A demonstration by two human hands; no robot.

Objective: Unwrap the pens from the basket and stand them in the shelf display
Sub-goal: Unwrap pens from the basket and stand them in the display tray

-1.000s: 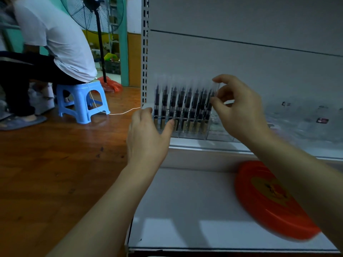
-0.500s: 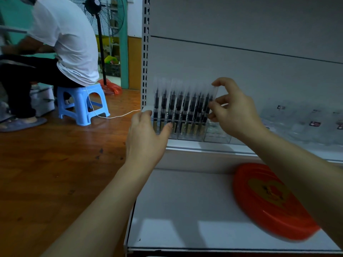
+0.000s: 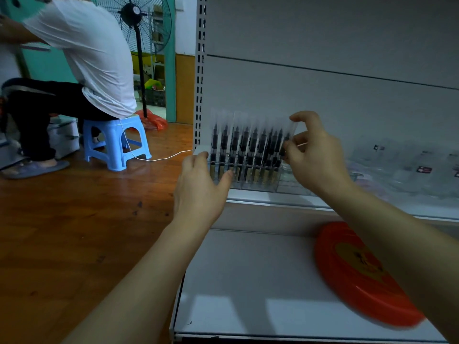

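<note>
Several dark pens (image 3: 248,150) with clear caps stand upright in a clear display holder (image 3: 258,182) at the left end of the upper white shelf (image 3: 278,198). My left hand (image 3: 198,187) rests against the holder's left front, fingers fairly straight, thumb touching the lower pens. My right hand (image 3: 313,155) pinches the rightmost pen (image 3: 285,142) between thumb and forefinger at the row's right end. No basket is in view.
An orange round lid or disc (image 3: 357,276) lies on the lower white shelf (image 3: 248,281). Clear packets (image 3: 409,170) lie further right on the upper shelf. A person sits on a blue stool (image 3: 116,142) to the left on the wooden floor, with a standing fan (image 3: 139,33) behind.
Both hands stay at the pen row; the right hand has shifted slightly on the rightmost pen. The view has drifted a little.
</note>
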